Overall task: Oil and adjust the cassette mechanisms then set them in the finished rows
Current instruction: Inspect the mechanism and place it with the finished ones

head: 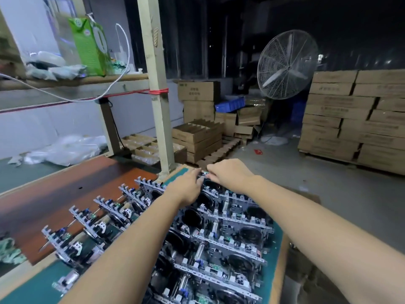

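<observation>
Both hands at far end of green-topped bench (277, 244). Left hand (186, 186) and right hand (230, 175), fingers curled, pinch a small grey metal cassette mechanism (203, 174) between them, above the back of the right-hand rows. Left row: approx. 6 mechanisms (109, 207); right rows overlap, can't count. Green carton (91, 46), stacked brown boxes (355, 119): print unreadable. 1 white fan (287, 64).
</observation>
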Demonstrator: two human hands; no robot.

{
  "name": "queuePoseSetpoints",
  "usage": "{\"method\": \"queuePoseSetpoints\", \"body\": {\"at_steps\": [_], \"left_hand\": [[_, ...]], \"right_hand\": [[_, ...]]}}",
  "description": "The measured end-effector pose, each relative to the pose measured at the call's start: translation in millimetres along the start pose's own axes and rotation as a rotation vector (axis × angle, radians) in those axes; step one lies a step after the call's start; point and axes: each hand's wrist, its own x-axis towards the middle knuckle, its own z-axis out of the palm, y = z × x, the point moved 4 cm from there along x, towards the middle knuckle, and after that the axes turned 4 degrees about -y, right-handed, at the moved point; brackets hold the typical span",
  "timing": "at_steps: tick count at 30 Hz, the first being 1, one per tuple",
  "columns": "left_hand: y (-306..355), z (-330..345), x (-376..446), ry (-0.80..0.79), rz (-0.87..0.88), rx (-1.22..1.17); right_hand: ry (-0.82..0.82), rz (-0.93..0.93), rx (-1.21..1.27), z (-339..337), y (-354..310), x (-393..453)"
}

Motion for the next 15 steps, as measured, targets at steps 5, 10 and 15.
{"method": "queuePoseSetpoints", "body": {"at_steps": [5,10,15], "left_hand": [[3,14,5,0.043,-0.042,0.145],[2,18,6,0.077,-0.044,0.159],[2,16,1,0.127,-0.03,0.128]], "right_hand": [[-0.132,0.019,0.059,8,12,0],[-0.043,-0.026,-0.205,6,6,4],[-0.014,0.177,-0.181,-1,0,2]]}}
